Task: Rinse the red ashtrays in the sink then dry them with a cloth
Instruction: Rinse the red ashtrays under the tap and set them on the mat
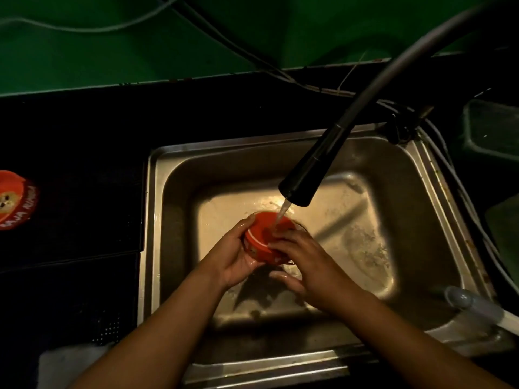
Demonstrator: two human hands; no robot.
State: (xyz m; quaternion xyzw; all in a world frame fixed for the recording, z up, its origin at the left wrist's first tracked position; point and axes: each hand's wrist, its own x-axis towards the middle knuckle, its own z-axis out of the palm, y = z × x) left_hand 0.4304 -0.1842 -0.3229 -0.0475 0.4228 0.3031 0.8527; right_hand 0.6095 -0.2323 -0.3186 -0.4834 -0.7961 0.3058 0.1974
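Red ashtray (261, 242) under faucet (303, 181) stream — left hand (233, 259) cups it, fingers curled round. Right hand (306, 265) fingers bent over its top.

Dim kitchen wash-up spot: steel sink (157, 220) set in dark counter (84, 153), pull-out faucet (306, 178) running, green wall (140, 51) behind.

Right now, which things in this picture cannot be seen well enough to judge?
Head view only.
Held ashtray, underside: hidden by left hand and right hand.
Second ashtray, on the counter: cut off by left edge, print blurred.
Pale thing, bottom left: too dark to tell if cloth.
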